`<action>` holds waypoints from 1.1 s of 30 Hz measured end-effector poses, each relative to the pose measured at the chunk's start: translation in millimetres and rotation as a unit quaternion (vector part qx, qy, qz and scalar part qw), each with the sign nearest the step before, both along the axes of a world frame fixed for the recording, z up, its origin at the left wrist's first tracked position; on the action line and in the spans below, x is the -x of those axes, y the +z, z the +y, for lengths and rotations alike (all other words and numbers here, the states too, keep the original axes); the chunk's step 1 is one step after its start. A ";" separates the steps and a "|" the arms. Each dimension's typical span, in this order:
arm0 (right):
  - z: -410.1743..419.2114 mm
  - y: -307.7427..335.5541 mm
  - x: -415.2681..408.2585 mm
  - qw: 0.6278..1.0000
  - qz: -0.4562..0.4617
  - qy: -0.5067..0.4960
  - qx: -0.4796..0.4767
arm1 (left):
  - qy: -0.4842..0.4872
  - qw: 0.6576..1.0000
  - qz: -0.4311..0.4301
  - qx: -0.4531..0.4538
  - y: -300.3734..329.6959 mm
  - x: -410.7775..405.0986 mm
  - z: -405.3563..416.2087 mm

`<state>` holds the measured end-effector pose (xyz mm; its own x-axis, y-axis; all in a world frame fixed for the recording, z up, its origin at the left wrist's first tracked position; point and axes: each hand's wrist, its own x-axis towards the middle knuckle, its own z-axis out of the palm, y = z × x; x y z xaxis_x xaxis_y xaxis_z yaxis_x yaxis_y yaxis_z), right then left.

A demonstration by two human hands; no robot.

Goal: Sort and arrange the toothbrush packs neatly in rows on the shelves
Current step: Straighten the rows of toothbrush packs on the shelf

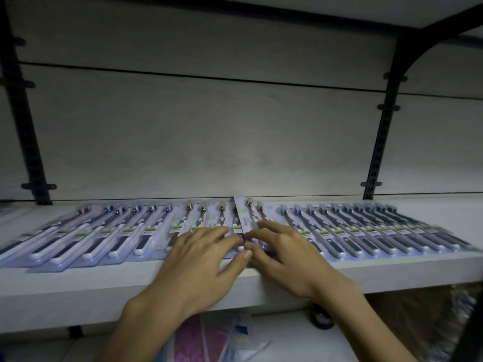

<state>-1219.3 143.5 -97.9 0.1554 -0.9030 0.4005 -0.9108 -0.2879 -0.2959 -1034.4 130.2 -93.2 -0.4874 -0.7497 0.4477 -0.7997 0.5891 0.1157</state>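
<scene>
White shelf carrying overlapped row of toothbrush packs. Holding tilted pack mid-row: left hand and right hand pinching near end with curled fingertips. Risking disturbing neighbouring packs, slipping grip, sliding over front edge.

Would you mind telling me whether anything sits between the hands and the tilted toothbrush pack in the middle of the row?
Nothing visible does. The left hand and the right hand already meet at the near end of the tilted pack, fingers resting on it and on the neighbouring packs. Whether they pinch it is unclear in the blur.
</scene>
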 end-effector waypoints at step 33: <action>10.0 -3.6 -10.9 0.995 0.076 -0.058 0.025 | 0.077 0.997 -0.018 -0.010 -7.2 12.0 -5.4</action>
